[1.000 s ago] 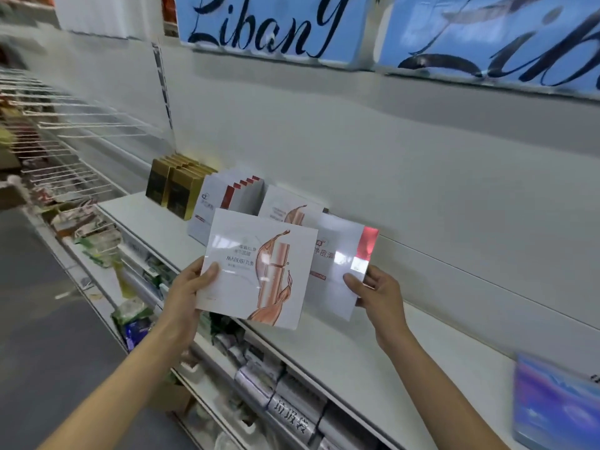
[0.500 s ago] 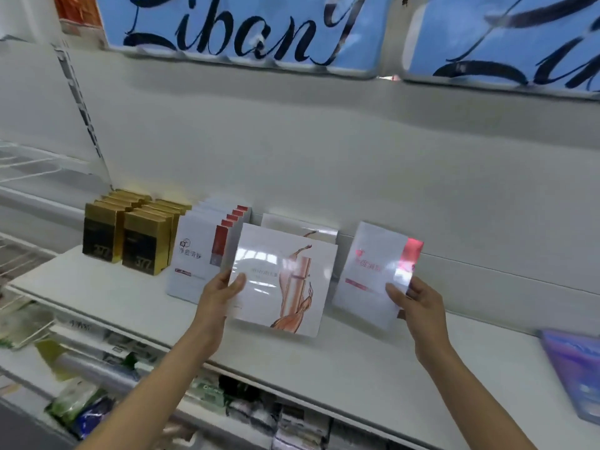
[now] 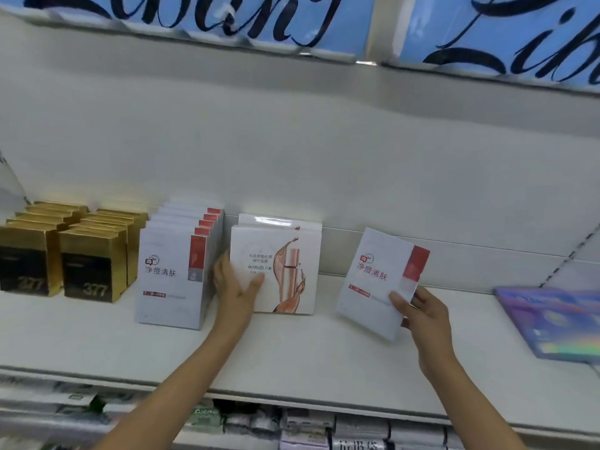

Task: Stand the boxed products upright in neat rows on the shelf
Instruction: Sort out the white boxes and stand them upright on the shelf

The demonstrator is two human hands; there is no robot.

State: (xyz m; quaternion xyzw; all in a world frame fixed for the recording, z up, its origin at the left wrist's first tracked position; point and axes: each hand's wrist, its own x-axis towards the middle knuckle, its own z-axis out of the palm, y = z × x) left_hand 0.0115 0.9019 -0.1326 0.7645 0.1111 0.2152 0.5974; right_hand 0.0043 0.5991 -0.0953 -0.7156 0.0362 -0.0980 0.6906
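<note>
1. My left hand (image 3: 235, 289) rests spread against the lower left corner of the square white box (image 3: 276, 271), thumb across its front. The box stands upright on the shelf (image 3: 292, 352), with at least one more like it just behind.
2. My right hand (image 3: 418, 315) pinches the red-striped box (image 3: 378, 280) at its lower right corner, thumb in front, fingers behind. It is tilted, and I cannot tell whether its bottom corner touches the shelf.
3. I judge both boxes light and flat, thin card under glossy film. They should be stiff enough for an edge grip, but slippery, and easy to dent at a corner.
4. A hold on two opposite side edges, lower down, should steady the tilted box better than a corner pinch, which lets it swing.
5. Its row of matching boxes (image 3: 177, 271) stands left of the square box, several deep, fronts facing out. I think mine belongs there, at the front.
6. Further left, two rows of gold boxes (image 3: 61, 258) stand upright side by side, several deep, and already look tidy.
7. To the right a purple box (image 3: 552, 323) lies flat on the shelf, well apart from the rows. It is yet to be stood up.
8. What is inside any box is hidden: all are shut and sealed.
9. Thin boxes tip easily, so each should lean on the one behind.
</note>
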